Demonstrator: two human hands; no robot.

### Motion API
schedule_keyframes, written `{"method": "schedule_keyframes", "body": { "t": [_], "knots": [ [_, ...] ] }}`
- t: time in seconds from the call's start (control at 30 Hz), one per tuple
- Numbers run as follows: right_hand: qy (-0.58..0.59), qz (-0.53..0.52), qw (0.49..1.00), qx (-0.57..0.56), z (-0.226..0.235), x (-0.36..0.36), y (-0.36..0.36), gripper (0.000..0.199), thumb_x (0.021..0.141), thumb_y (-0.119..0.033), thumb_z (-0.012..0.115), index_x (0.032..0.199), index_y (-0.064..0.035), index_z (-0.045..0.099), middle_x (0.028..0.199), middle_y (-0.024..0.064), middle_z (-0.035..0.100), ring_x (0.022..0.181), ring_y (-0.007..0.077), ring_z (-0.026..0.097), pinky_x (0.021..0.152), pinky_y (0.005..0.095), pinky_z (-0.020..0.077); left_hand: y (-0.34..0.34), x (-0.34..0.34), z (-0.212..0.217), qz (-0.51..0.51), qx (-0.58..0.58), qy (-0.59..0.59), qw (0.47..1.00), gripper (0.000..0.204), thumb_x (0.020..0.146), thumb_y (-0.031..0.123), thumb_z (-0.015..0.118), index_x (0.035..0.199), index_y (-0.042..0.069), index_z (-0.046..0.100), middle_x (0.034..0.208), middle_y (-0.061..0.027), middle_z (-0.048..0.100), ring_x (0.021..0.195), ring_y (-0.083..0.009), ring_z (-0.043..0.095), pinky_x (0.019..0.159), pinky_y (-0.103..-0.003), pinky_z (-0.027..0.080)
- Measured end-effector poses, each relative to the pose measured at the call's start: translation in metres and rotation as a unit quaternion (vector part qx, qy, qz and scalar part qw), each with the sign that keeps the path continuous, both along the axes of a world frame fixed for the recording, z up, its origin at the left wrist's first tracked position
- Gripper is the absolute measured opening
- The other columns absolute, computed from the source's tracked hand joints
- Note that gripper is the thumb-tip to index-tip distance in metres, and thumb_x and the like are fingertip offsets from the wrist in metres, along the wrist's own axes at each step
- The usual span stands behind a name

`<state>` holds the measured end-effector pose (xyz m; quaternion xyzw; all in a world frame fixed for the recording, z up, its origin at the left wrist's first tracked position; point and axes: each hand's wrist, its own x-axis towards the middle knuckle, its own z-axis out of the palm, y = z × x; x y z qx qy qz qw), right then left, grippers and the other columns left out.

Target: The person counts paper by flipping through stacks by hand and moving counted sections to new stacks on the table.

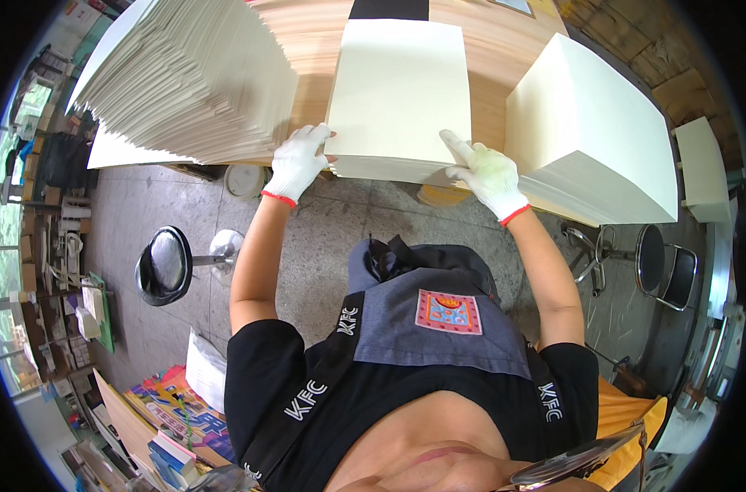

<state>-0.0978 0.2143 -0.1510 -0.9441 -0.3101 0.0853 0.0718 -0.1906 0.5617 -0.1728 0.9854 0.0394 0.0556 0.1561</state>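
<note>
Both gloved hands, left [295, 161] and right [489, 174], gripped the near edge of a cream paper stack [399, 98] on the wooden counter [307, 37].

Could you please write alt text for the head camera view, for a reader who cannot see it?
Two white-gloved hands, left hand and right hand, grip the near edge of a middle stack of cream paper on a wooden table. Taller paper stacks flank it: a fanned stack left, a squared stack right.

Both hands wear white gloves with red cuffs, the left hand [297, 162] and right hand [486, 172]. Between their fingers lies a cream paper stack [399, 94] on a light wood-grain table [492, 49]. Beyond them, perhaps black, a panel [387, 8].
</note>
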Motion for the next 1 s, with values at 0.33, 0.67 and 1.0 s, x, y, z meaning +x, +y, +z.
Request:
{"method": "schedule_keyframes", "body": {
  "t": [0.33,0.67,1.0],
  "knots": [
    [-0.048,0.012,0.995,0.09,-0.025,-0.006,-0.013,0.06,0.096,-0.039,0.058,0.154,-0.036,0.04,0.092,0.0101,0.065,0.083,0.03,0.067,0.074,0.0423,0.0536,0.007,0.004,-0.001,-0.007,-0.08,0.018,0.997,0.043,0.076,0.015,0.083,0.114,0.012,0.063,0.091,-0.0054,0.061,0.084,-0.026,0.062,0.078,-0.04,0.051],
    [-0.069,0.027,0.992,0.106,-0.033,-0.004,-0.014,0.06,0.097,-0.028,0.058,0.154,-0.0346,0.039,0.091,0.0098,0.067,0.081,0.0314,0.067,0.071,0.0426,0.0536,0.002,0.005,0.014,0.016,-0.159,0.054,0.986,0.041,0.073,0.009,0.083,0.11,0.007,0.064,0.091,-0.0067,0.061,0.081,-0.0239,0.059,0.078,-0.038,0.05],
    [-0.034,0.021,0.994,0.101,-0.023,-0.007,-0.013,0.056,0.098,-0.024,0.054,0.152,-0.033,0.041,0.106,0.0084,0.07,0.088,0.0311,0.07,0.073,0.0412,0.0541,0.004,0.009,0.018,0.01,-0.107,0.096,0.99,0.042,0.076,0.009,0.082,0.113,0.01,0.062,0.095,-0.0069,0.064,0.086,-0.0255,0.063,0.08,-0.04,0.05]
  ]
}}
